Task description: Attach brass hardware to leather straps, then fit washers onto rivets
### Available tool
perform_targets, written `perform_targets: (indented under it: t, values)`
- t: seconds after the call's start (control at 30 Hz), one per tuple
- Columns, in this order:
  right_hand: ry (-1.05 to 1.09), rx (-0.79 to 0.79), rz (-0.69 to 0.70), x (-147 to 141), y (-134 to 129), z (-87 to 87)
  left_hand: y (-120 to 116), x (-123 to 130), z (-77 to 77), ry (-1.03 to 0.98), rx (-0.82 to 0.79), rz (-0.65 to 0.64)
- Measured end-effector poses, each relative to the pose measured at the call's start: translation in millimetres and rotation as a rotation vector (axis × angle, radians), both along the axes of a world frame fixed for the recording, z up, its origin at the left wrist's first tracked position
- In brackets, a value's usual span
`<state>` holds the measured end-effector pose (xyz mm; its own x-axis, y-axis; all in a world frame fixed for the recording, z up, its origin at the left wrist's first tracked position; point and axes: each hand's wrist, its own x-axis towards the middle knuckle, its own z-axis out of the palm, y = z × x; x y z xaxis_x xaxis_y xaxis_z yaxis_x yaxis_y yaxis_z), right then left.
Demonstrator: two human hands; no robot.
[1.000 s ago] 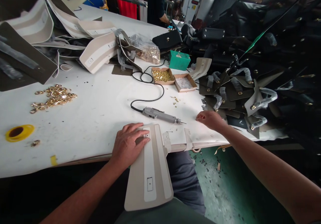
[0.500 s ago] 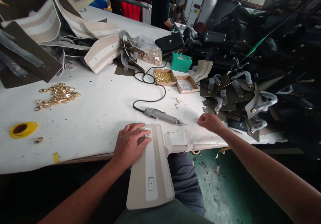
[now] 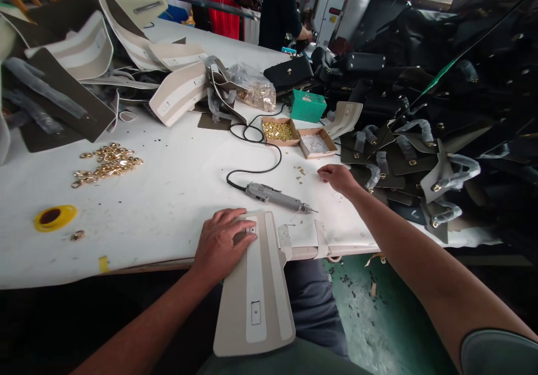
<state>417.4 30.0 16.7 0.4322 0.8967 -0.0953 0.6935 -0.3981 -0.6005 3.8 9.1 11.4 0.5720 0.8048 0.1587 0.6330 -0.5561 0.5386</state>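
My left hand (image 3: 221, 246) presses a beige bag panel (image 3: 235, 313) against the table edge, thumb and fingertips gathered at a small slotted plate near its top. The panel's lower part hangs over my lap and carries pale strips and a small drawn rectangle. Over the table to the right, my right hand (image 3: 339, 179) has its fingers curled together; whatever they may hold is hidden. Small brass-coloured parts (image 3: 300, 171) lie scattered just left of it. Between the hands rests a grey electric screwdriver (image 3: 275, 197), its bit pointing right.
Behind are a carton of gold-coloured parts (image 3: 279, 131), a carton of clear pieces (image 3: 315, 142) and a green box (image 3: 309, 106). Gold rings (image 3: 111, 163) and yellow tape (image 3: 55, 218) lie left. Bag panels (image 3: 179, 95) pile back left, dark bag pieces (image 3: 407, 156) right. A co-worker (image 3: 279, 10) stands behind.
My right hand has moved left and away from me, towards the scattered brass-coloured parts. My left hand keeps its place on the panel. The whole view has shifted slightly.
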Motion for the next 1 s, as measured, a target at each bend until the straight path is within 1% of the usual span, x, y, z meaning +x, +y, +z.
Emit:
perform_targets:
  t: [0.07, 0.13, 0.33, 0.47, 0.6, 0.77, 1.0]
  values:
    - [0.026, -0.012, -0.008, 1, 9, -10.0, 0, 0, 0.5, 0.001, -0.007, 0.0]
    - [0.047, -0.025, -0.008, 2, 13, -16.0, 0, 0, 1.1, 0.002, -0.01, 0.0]
    - [0.072, -0.048, 0.0, 6, 12, -20.3, 0, 1, 1.3, 0.003, -0.006, 0.002]
    - [0.073, -0.059, 0.006, 6, 12, -19.0, 0, 0, -0.9, -0.005, 0.002, -0.004]
    - [0.04, -0.073, 0.015, 0, 11, -12.5, 0, 1, -1.4, 0.0, 0.007, 0.004]
    - [-0.071, -0.099, 0.018, -10, 12, -4.2, 0, 1, 0.0, 0.003, 0.007, 0.0]
    - [-0.245, -0.075, -0.007, -17, 6, -3.9, 0, 0, -0.9, 0.001, 0.004, -0.002]
